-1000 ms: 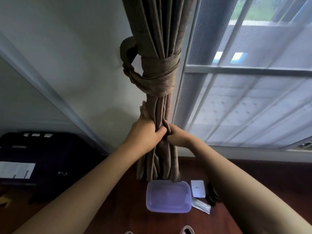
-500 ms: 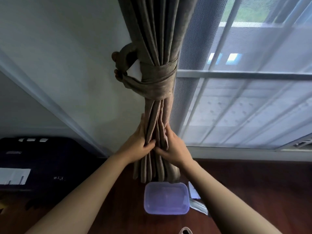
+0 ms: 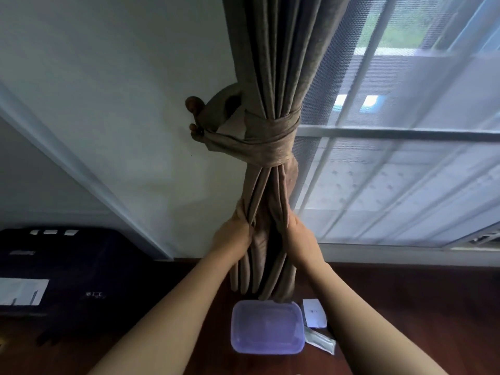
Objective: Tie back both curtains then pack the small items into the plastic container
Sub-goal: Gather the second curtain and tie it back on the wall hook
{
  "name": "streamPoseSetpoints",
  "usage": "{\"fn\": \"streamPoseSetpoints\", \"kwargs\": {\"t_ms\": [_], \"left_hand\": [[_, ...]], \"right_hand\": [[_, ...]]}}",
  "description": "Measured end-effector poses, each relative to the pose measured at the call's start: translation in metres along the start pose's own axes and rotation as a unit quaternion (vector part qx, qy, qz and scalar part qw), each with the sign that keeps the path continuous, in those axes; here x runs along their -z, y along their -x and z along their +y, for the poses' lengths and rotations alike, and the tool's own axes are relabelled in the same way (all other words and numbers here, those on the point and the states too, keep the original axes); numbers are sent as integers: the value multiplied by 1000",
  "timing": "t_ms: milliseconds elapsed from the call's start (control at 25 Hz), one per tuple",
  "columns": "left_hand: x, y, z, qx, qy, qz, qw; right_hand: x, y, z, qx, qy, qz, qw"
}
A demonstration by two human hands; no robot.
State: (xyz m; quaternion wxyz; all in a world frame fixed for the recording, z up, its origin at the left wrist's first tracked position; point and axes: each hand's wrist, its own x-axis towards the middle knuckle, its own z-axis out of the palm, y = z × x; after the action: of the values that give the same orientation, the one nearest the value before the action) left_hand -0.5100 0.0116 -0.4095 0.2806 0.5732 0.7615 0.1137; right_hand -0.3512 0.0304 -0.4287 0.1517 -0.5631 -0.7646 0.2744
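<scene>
— Beside the window's left edge, how many curtains, and how many hands on them?
— One long brown pleated curtain (image 3: pixel 273 77), with both of your hands on it. It hangs upright, long axis running top to bottom, cinched at mid-height by one matching brown fabric band (image 3: pixel 270 139) that loops to a round dark wall knob (image 3: pixel 192 104). Your left hand (image 3: pixel 232 234) grips the left folds below the band, fingers curled round them. Your right hand (image 3: pixel 299 236) grips the right folds, thumb on the front and the other fingers hidden in the cloth.
— And on the floor?
— One translucent lilac rectangular plastic container (image 3: pixel 266 330) lies on the dark wooden floor (image 3: pixel 433 293) under the curtain's hem, long side running left to right; what it holds I cannot tell. Just beside its right edge, outside it, you have two small items: one white card (image 3: pixel 313 312) and one flat white sachet (image 3: pixel 320 343). One dark case (image 3: pixel 81 255) stands well apart to the left.
</scene>
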Motion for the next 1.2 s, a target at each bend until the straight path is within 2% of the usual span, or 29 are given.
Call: {"fn": "streamPoseSetpoints", "kwargs": {"t_ms": [40, 120, 200, 240, 320, 400, 480, 600, 720, 920, 1080, 1200], "left_hand": [[8, 5, -7, -31, 21, -11, 999], [26, 19, -21, -91, 131, -8, 987], [47, 32, -25, -152, 231, 30, 961], [55, 32, -24, -180, 245, 62, 951], [71, 28, -16, -222, 207, 106, 947], [83, 25, -9, -257, 133, 109, 951], [86, 24, -3, -269, 51, 113, 955], [79, 35, 1, -290, -55, 159, 942], [80, 41, 1, -299, -108, 159, 935], [102, 45, 2, -267, -77, 141, 950], [108, 56, -5, -271, -67, 142, 950], [96, 68, -17, -255, -64, 137, 955]], "right_hand": [[4, 6, -1, 36, -35, 15, 999], [14, 21, -7, 93, -95, 65, 989], [27, 29, -25, 109, -150, 137, 973], [34, 28, -36, 112, -169, 168, 965], [47, 22, -58, 120, -164, 217, 955], [57, 17, -75, 126, -117, 243, 955], [61, 16, -79, 117, -46, 266, 956], [71, 12, -73, 94, 14, 301, 949], [73, 13, -76, 94, 48, 292, 951], [80, 15, -79, 61, 42, 212, 974], [75, 36, -76, 54, -22, 179, 982], [62, 63, -61, 23, -15, 158, 987]]}}
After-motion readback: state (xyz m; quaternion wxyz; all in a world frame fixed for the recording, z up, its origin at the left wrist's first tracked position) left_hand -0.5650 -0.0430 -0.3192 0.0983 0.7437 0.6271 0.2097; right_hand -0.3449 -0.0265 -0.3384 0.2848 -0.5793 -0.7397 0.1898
